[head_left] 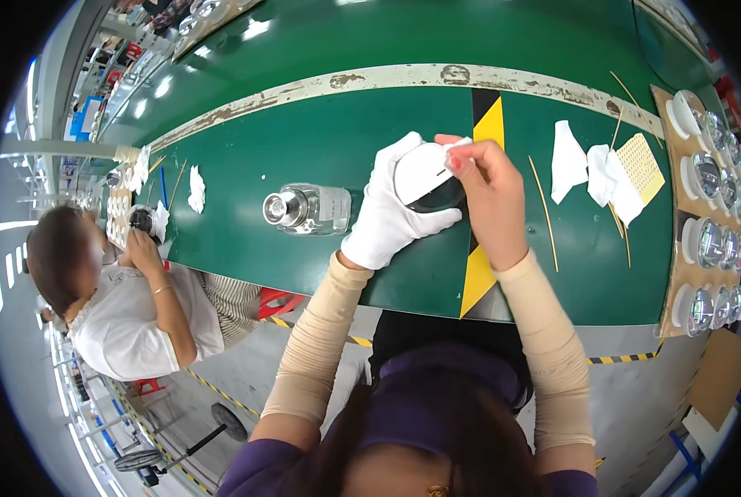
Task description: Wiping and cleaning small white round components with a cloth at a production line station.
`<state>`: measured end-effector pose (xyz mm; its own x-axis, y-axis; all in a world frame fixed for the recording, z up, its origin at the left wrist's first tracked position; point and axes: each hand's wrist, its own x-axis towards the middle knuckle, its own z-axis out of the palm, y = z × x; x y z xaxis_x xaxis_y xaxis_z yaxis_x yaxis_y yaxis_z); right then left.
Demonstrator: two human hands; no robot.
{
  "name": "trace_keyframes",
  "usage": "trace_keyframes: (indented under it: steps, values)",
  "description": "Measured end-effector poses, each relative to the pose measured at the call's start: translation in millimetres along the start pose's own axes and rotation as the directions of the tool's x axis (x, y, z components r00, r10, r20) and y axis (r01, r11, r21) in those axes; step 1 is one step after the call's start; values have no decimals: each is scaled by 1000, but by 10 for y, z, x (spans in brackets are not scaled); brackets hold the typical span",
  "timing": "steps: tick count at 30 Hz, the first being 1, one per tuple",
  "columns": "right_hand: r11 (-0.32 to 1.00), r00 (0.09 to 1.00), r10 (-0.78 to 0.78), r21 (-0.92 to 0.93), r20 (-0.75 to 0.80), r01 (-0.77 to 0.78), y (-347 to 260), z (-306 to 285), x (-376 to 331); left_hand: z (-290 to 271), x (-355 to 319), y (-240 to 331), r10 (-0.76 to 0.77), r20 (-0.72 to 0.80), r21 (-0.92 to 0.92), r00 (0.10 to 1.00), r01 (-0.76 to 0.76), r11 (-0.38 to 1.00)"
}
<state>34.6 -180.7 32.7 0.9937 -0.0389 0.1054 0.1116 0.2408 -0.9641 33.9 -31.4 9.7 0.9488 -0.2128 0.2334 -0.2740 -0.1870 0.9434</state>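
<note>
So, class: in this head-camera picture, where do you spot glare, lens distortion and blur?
Head view: ceiling lights glare off the green belt at the top; the fisheye bends the belt's pale edge strip into a curve and blackens the corners; the co-worker's face is blurred, while the gloved left hand and bare right hand stay sharp.

a single head-worn fisheye view looks steeply down from above the person's own head, close over both forearms, facing the green workbench (321, 141) that runs left to right. straight edges bow toward the rim. a second person (122, 306) sits at far left; a cardboard tray (677, 248) lies near the right edge.
</note>
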Motion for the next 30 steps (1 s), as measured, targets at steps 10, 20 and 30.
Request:
trace_keyframes:
  steps: [10,20,30]
  values:
    - [603,983,-126,-776,135,184,92,-259,-17,-74,24,29,-37,68,-18,997,38,999]
    - [779,975,-14,-609,223,151,-272,-681,-575,27,-213,273,-171,6,-96,985,171,981]
    - [906,992,113,-415,49,-83,-277,-653,-503,123,-160,298,-266,-117,47,957,273,961]
